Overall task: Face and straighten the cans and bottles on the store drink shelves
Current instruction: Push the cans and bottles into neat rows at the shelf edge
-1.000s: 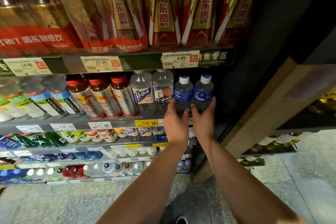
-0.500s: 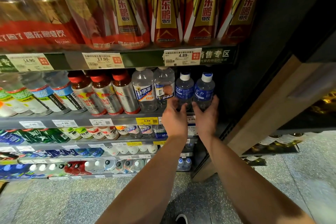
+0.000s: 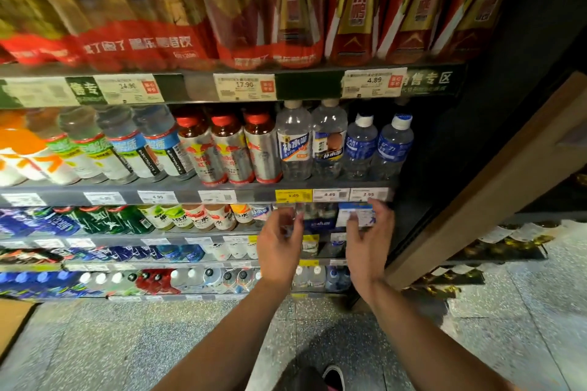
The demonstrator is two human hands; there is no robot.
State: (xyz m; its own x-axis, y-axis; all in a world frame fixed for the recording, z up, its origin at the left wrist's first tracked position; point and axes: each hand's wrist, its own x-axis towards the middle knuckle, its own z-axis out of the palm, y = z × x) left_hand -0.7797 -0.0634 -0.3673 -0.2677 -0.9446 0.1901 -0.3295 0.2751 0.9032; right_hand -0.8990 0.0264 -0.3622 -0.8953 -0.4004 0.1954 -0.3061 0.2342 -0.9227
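Observation:
Two blue-labelled water bottles [image 3: 360,149] [image 3: 394,149] stand upright at the right end of the second shelf [image 3: 190,192], labels facing out, beside two clear bottles [image 3: 293,143]. Both hands hang free below that shelf's edge. My left hand [image 3: 279,244] and my right hand [image 3: 368,241] have loosely spread, half-curled fingers and hold nothing. They hover in front of blurred bottles [image 3: 317,216] at the right end of the third shelf. Motion blur hides whether the fingertips touch them.
Red-capped silver bottles [image 3: 225,149] and electrolyte drinks [image 3: 127,149] fill the second shelf to the left. Large gold-and-red bottles [image 3: 359,9] stand on top. A wooden frame [image 3: 476,184] borders the shelves on the right. A cardboard box [image 3: 12,320] sits on the floor at the left.
Both hands have let go of the two blue-labelled bottles and dropped to the shelf below. The camera has tilted down slightly.

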